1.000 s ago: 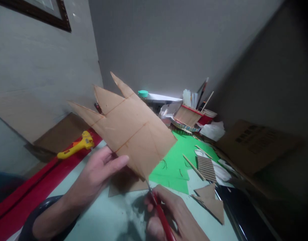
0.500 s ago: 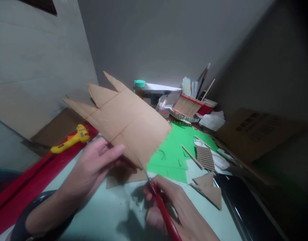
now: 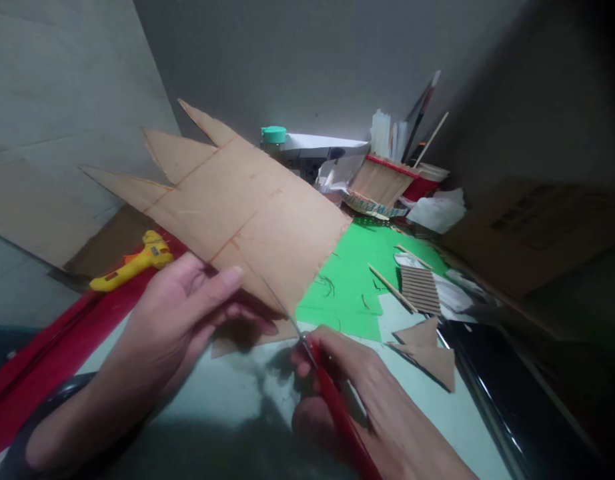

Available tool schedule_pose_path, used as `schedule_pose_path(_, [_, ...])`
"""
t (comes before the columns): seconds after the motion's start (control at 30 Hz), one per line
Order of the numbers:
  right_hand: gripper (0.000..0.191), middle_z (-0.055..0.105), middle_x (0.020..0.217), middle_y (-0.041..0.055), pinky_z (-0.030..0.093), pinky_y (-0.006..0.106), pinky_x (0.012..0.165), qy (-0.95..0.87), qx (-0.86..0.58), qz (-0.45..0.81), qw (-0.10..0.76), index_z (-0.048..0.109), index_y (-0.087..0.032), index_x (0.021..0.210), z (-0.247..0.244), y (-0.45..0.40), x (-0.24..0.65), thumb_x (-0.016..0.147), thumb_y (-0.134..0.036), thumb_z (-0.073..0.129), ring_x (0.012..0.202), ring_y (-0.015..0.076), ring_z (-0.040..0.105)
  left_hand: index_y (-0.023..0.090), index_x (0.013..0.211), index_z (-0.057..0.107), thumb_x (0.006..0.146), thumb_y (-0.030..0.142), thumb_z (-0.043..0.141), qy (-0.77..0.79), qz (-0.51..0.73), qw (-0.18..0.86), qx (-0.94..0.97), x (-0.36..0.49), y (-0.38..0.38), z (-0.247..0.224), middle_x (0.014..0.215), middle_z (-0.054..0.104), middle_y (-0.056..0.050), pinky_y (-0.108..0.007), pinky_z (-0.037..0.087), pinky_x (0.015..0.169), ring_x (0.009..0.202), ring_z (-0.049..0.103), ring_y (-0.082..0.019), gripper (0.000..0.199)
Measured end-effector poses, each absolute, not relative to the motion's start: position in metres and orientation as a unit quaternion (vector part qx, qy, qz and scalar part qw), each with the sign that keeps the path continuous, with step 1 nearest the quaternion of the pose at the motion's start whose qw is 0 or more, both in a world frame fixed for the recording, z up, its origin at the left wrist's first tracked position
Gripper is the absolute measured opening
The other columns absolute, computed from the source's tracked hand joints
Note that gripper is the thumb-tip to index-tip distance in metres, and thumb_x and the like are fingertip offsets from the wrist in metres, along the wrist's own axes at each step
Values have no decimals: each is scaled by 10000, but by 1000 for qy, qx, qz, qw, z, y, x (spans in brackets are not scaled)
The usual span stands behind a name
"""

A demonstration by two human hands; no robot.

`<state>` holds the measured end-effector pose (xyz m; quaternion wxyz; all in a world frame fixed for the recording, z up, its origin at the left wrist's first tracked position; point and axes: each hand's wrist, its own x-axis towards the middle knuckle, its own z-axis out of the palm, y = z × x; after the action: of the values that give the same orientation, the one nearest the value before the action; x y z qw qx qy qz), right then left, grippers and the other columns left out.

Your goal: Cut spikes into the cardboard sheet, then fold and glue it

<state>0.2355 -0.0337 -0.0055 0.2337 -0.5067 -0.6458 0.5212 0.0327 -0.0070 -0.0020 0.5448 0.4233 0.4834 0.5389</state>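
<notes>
My left hand (image 3: 182,313) grips a piece of brown cardboard (image 3: 247,200) by its lower left edge, thumb on top and fingers underneath. The cardboard is tilted above the table, with several pointed spikes at its far left end and brown lines drawn across it. In my right hand (image 3: 347,380) is a pair of red-handled scissors (image 3: 332,400). One thin blade lies over the cardboard's near edge; the other blade is hidden. Below the cardboard, partly covered, another cardboard scrap (image 3: 225,345) rests on the table.
A yellow glue gun (image 3: 137,260) lies left on red material (image 3: 107,303). Under the cardboard spreads a green sheet (image 3: 347,313). To the right are cut cardboard triangles (image 3: 430,360), a corrugated piece (image 3: 420,290) and a shiny black object (image 3: 507,393). A stick holder (image 3: 382,180) stands behind.
The whole scene has shifted a little as the camera moved. Both hands keep their holds, and the scissors remain at the same edge of the cardboard.
</notes>
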Motion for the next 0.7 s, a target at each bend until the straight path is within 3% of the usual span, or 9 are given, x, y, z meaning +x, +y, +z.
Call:
schedule_pose_path(0.13, [205,688,987,65,446,300,652,-651,-536,503,189,631,-217,846,13,-33,229,806,-418,632,911,251,613,214,731,687,775,312,774,489,553,528,419,34,-7,-5,702,809,-68,-296,625,531,623,776,-272,138])
schedule_pose_path(0.27, [249,686,879,55,430,303,599,-659,-527,507,176,573,-215,728,18,-29,227,815,-448,570,806,231,626,187,748,731,788,278,749,483,555,539,410,36,-6,-2,706,805,-87,-298,631,580,633,775,-257,102])
schedule_pose_path(0.4, [308,647,801,26,437,314,639,-666,-512,506,197,503,-223,682,13,-28,228,844,-484,532,795,227,618,181,747,752,737,265,794,473,565,553,389,37,-6,2,692,793,-78,-301,629,577,612,760,-235,94])
schedule_pose_path(0.53, [245,654,835,32,421,295,623,-664,-506,516,193,551,-223,721,12,-30,229,821,-444,583,805,218,616,189,689,754,648,252,871,461,576,558,380,37,-7,3,615,758,-43,-270,615,534,533,726,-190,140])
schedule_pose_path(0.7, [318,647,846,33,378,285,556,-673,-497,512,195,572,-220,790,13,-29,228,881,-515,493,759,201,611,171,703,743,663,233,863,453,583,555,385,38,-6,2,624,750,-35,-238,602,523,524,707,-162,141])
